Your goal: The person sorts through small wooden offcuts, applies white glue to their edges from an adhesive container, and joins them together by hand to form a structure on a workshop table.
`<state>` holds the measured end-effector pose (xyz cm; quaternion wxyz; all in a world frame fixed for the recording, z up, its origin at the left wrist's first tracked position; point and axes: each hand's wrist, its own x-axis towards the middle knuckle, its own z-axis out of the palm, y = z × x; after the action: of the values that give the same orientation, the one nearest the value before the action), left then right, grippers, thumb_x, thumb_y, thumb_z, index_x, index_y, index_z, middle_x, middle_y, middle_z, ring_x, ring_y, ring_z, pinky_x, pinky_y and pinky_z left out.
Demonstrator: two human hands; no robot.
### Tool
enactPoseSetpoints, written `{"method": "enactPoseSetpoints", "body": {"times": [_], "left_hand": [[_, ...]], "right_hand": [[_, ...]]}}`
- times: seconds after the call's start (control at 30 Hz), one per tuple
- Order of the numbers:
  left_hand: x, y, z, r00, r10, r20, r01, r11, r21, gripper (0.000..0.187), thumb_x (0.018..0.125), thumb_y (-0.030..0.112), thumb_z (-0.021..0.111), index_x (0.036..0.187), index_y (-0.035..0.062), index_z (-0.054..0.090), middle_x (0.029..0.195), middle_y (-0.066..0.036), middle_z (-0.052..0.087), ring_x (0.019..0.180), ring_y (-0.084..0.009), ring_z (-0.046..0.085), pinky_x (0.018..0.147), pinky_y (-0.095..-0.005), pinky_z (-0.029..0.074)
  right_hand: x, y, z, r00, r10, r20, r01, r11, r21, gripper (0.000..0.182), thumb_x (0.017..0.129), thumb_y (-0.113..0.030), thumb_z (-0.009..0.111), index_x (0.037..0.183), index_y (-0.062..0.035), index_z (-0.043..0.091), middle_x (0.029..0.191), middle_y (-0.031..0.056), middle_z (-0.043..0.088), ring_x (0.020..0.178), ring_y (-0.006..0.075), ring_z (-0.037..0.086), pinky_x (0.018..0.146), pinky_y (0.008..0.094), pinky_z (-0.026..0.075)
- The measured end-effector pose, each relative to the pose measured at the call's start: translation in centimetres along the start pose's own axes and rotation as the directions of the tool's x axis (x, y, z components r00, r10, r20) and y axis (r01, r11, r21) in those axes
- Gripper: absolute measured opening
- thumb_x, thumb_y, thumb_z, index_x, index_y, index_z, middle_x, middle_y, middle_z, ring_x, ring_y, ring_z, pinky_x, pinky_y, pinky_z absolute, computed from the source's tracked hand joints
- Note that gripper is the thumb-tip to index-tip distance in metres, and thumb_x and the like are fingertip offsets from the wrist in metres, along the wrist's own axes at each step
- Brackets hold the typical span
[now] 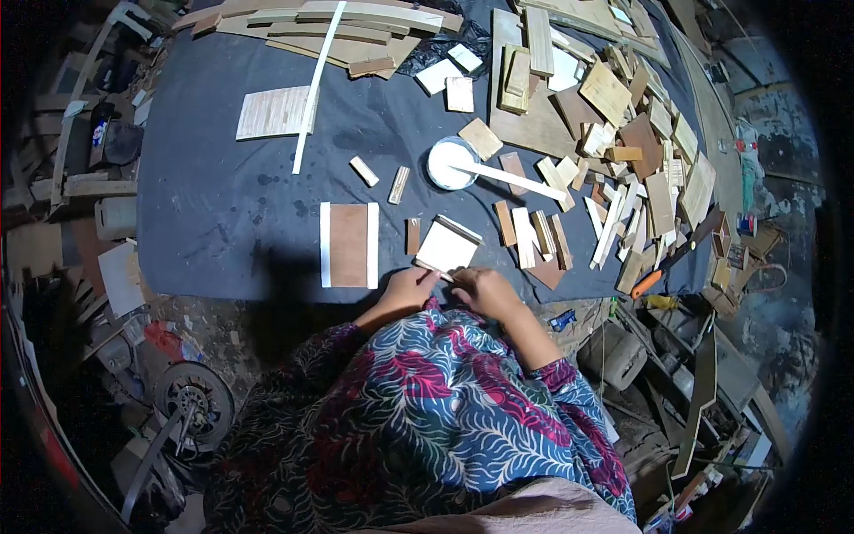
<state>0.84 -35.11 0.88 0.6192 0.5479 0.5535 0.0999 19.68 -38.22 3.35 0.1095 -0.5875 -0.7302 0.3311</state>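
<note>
Side by side, your left hand (pixel 409 287) and right hand (pixel 486 292) pinch the pale panel (pixel 447 246); a tub (pixel 433 177) stands beyond.

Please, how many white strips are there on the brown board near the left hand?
2. On the brown board near the left hand, one white strip runs along the left edge, another white strip along the right edge. Any underneath would be hidden.
</note>
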Motion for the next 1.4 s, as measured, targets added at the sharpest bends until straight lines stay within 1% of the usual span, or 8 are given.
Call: {"method": "enactPoseSetpoints", "body": {"times": [0.2,0.27,0.53,0.8,0.9,0.97,1.07,1.4], "left_hand": [[0.0,-1.0,0.0,0.995,0.071,-0.069,-0.058,0.984,0.170,0.032,0.085,0.029,0.054,0.086,-0.0019,0.060,0.061,-0.007,0.059,0.054,-0.0131,0.056,0.053,-0.0255,0.044],[0.1,-1.2,0.3,0.988,0.036,-0.148,-0.028,0.998,0.059,0.034,0.080,0.031,0.059,0.080,-0.0033,0.061,0.071,-0.017,0.061,0.065,-0.0294,0.060,0.059,-0.0335,0.046],[0.1,0.8,1.7,0.963,0.093,-0.254,-0.037,0.976,0.216,0.030,0.077,0.027,0.062,0.083,-0.0018,0.058,0.075,-0.017,0.062,0.069,-0.0310,0.060,0.062,-0.0353,0.047],[1.7,0.6,2.1,0.943,0.218,-0.253,-0.122,0.930,0.346,0.023,0.076,0.020,0.062,0.079,0.0005,0.050,0.068,-0.015,0.053,0.067,-0.0351,0.054,0.059,-0.0400,0.043],[1.8,0.2,2.4,0.889,0.381,-0.254,-0.238,0.859,0.453,0.027,0.075,0.018,0.064,0.092,0.0014,0.050,0.077,-0.014,0.052,0.071,-0.0307,0.054,0.063,-0.0361,0.043],[1.8,0.1,2.8,0.671,0.718,-0.186,-0.486,0.615,0.621,0.035,0.072,0.015,0.065,0.099,0.0045,0.046,0.089,-0.014,0.050,0.084,-0.0321,0.050,0.072,-0.0383,0.040],[1.5,2.1,4.0,0.635,0.770,-0.056,-0.557,0.507,0.658,0.046,0.066,0.016,0.068,0.105,0.0069,0.045,0.099,-0.012,0.048,0.094,-0.0320,0.045,0.078,-0.0411,0.035],[2.6,3.4,4.5,0.803,0.591,0.077,-0.379,0.407,0.831,0.060,0.059,0.027,0.070,0.113,0.0109,0.049,0.111,-0.004,0.049,0.101,-0.0228,0.045,0.079,-0.0404,0.029]], "right_hand": [[0.5,3.3,0.6,0.779,0.483,-0.400,-0.332,0.859,0.390,0.014,0.075,-0.011,0.056,0.079,0.0018,0.062,0.078,0.0208,0.060,0.073,0.0360,0.059,0.065,0.0368,0.047],[1.6,4.5,1.2,0.788,0.457,-0.412,-0.313,0.874,0.371,0.015,0.075,-0.009,0.055,0.082,0.0012,0.062,0.082,0.0203,0.060,0.076,0.0359,0.058,0.068,0.0376,0.047],[-0.3,3.0,0.4,0.853,0.412,-0.320,-0.403,0.910,0.095,0.022,0.073,-0.006,0.051,0.092,-0.0016,0.060,0.090,0.0172,0.059,0.082,0.0343,0.057,0.072,0.0402,0.047],[-5.3,3.2,2.4,0.847,0.492,-0.201,-0.436,0.859,0.269,0.016,0.071,-0.009,0.054,0.083,-0.0013,0.062,0.085,0.0181,0.059,0.076,0.0342,0.058,0.070,0.0396,0.047],[-5.4,4.5,3.0,0.763,0.526,-0.375,-0.343,0.821,0.456,0.013,0.071,-0.011,0.057,0.077,0.0008,0.060,0.077,0.0194,0.059,0.071,0.0344,0.058,0.064,0.0386,0.047],[-5.2,3.5,1.9,0.742,0.572,-0.349,-0.349,0.775,0.527,0.014,0.071,-0.012,0.059,0.074,0.0015,0.059,0.075,0.0196,0.058,0.068,0.0347,0.057,0.062,0.0382,0.047],[-4.3,2.4,1.7,0.742,0.573,-0.348,-0.327,0.763,0.558,0.024,0.070,-0.020,0.065,0.073,0.0021,0.056,0.071,0.0195,0.057,0.066,0.0359,0.056,0.058,0.0393,0.046],[-3.1,2.6,4.2,0.803,0.371,-0.466,-0.241,0.918,0.314,0.017,0.077,-0.015,0.056,0.070,-0.0002,0.052,0.070,0.0200,0.055,0.066,0.0374,0.055,0.058,0.0439,0.045]]}}
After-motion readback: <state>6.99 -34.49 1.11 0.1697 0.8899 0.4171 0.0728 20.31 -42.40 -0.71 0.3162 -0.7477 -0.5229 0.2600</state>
